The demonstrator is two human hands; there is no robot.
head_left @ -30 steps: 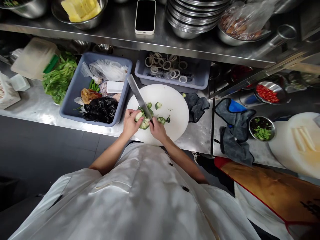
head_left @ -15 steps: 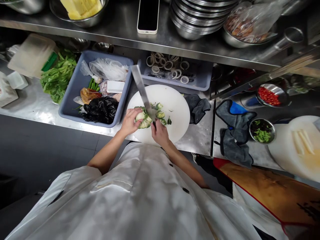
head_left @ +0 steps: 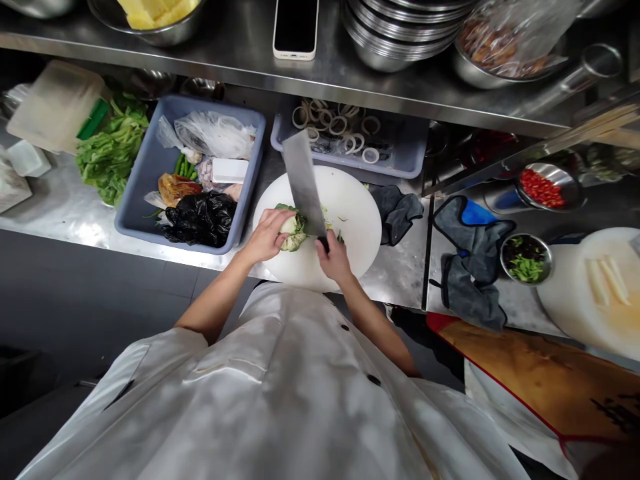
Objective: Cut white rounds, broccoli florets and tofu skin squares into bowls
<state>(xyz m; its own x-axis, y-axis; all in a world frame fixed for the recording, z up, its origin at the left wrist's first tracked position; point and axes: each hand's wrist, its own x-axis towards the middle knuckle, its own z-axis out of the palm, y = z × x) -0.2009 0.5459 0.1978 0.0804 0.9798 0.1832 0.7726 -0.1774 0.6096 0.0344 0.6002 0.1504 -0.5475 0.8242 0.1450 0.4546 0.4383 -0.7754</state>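
On a round white cutting board point(head_left: 357, 250), my left hand point(head_left: 267, 235) grips a pale, knobbly vegetable head point(head_left: 293, 241) with green leafy edges; its exact kind is unclear. My right hand point(head_left: 333, 259) is closed around the dark handle of a cleaver point(head_left: 304, 183). The broad blade points away from me, just right of the vegetable and tilted so that its flat side shows. It hides most of the cut green pieces point(head_left: 326, 217) lying on the board.
A blue-grey bin point(head_left: 120, 220) of bagged food stands left, beside leafy greens point(head_left: 111, 157). Behind the board is a tray point(head_left: 415, 157) with white rings. Grey cloths point(head_left: 397, 212) lie right. A steel shelf point(head_left: 240, 70) overhangs the back. Someone in a brown apron point(head_left: 540, 387) stands at right.
My right hand and the cleaver have shifted right, away from the vegetable. The blade has turned to show more of its flat side and now covers the cut pieces.
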